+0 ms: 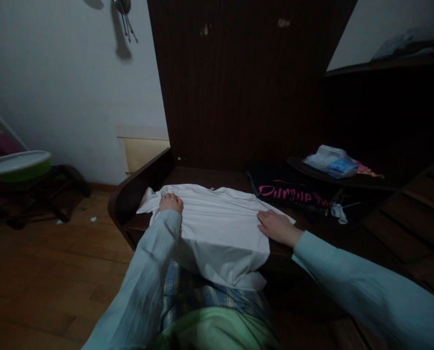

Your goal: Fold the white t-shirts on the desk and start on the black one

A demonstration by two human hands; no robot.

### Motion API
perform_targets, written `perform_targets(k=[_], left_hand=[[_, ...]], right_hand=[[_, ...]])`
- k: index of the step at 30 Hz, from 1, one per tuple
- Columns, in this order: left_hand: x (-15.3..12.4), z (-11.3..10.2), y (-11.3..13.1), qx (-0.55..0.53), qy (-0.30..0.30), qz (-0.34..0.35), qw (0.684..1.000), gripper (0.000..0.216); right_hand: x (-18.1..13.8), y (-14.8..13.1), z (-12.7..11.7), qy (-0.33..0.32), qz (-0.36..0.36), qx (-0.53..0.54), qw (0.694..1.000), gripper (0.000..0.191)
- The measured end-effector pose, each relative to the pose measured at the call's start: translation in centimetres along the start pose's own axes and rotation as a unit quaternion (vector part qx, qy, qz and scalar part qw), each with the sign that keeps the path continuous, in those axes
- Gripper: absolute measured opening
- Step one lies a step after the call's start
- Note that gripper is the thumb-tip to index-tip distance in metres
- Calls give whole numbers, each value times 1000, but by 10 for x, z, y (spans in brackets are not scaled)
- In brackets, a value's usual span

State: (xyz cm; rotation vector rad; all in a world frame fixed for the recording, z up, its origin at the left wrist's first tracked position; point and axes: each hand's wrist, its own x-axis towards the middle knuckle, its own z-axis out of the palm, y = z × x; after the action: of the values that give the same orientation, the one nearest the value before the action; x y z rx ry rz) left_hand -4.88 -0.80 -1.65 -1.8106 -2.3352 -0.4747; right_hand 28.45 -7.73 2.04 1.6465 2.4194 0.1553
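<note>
A white garment (217,228) lies spread over a dark wooden bench top (202,176), its near edge hanging off toward me. My left hand (171,202) rests on the garment's far left part with the fingers curled under, knuckles up. My right hand (275,226) lies flat on the garment's right edge, fingers stretched toward the left. Both arms wear light blue sleeves. Whether the left fingers pinch the cloth is hidden.
A black garment with pink lettering (293,196) lies just right of the white one. A plastic packet (331,161) sits on a dark shelf behind it. A tall dark wooden panel (238,82) stands at the back. A green-rimmed tray on a stool (16,166) is far left on the wooden floor.
</note>
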Motion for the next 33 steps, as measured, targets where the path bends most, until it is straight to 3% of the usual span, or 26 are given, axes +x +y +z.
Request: perform_targets(k=[4, 8, 11, 15, 22, 28, 33], left_hand=[[-1, 0, 0, -12, -11, 40, 999, 34], [0, -4, 3, -8, -29, 98, 995, 35], [0, -7, 5, 5, -20, 96, 995, 36], [-1, -10, 7, 12, -12, 96, 995, 32], [-4, -11, 8, -8, -42, 78, 996, 31], [-5, -14, 9, -6, -32, 80, 996, 31], [-6, -15, 10, 6, -25, 85, 996, 32]], right_hand=[[-14, -5, 14, 52, -19, -18, 998, 34], [-14, -11, -8, 3, 55, 17, 998, 32], [5, -21, -30, 37, 72, 95, 992, 35], [47, -43, -35, 114, 19, 200, 973, 31], [117, -46, -27, 88, 61, 272, 956, 40], [135, -45, -17, 84, 98, 173, 976, 59], [138, -51, -10, 102, 136, 174, 970, 35]])
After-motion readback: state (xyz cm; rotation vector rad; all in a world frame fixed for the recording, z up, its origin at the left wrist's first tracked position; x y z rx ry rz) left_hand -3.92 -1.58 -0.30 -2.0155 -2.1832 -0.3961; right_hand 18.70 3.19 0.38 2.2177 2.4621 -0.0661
